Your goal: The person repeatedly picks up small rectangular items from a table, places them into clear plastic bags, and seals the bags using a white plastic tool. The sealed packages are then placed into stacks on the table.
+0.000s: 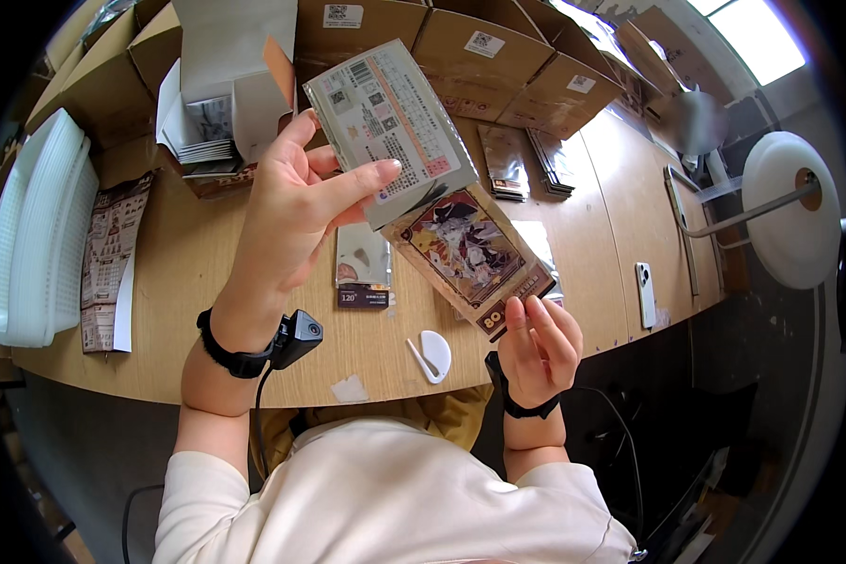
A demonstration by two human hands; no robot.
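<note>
My left hand point(303, 180) pinches a silvery foil packet point(391, 116) between thumb and fingers, with its printed label facing up. From the packet's lower end extends an illustrated card point(469, 247) with a cartoon figure and a dark lower border. Its upper edge meets the packet; whether part of it is still inside, I cannot tell. The fingertips of my right hand point(541, 345) grip the card's bottom edge. Below, a small white letter-opener-style cutter point(433, 357) lies on the wooden table point(204, 282). A clear-sleeved item with a dark printed strip point(363, 296) lies left of the card.
An open white box point(243, 106) with packets inside stands at the back left, before cardboard cartons point(366, 35). White plastic baskets point(39, 240) and a printed sheet point(115, 268) are at the left. Sleeved stacks point(504, 162), a phone point(646, 295) and a round white lamp point(782, 211) are rightward.
</note>
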